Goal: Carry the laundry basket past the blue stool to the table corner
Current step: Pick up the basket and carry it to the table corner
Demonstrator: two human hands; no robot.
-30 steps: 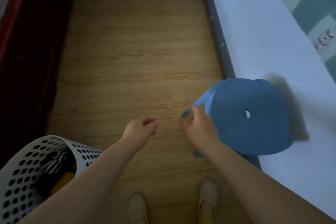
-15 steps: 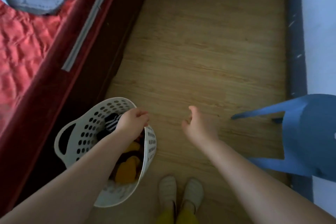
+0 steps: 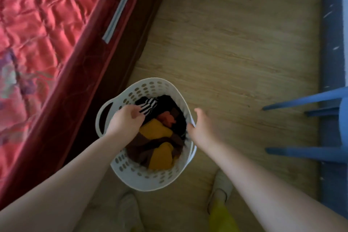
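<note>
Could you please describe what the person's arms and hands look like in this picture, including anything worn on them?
Both forearms are bare all the way to the picture's lower edge, with no sleeve in view. The left hand and the right hand wear no gloves, and no watch, bracelet or ring can be made out, though the hands are slightly blurred. No markings show on either arm.

white perforated laundry basket (image 3: 131,173); inside: yellow cloth (image 3: 160,154), black-white striped piece (image 3: 149,106), orange-red bit (image 3: 166,118), dark brown fabric (image 3: 143,149); blue stool (image 3: 308,149); red quilted bedspread (image 3: 37,24); tan wood-grain floor (image 3: 235,43)
</note>
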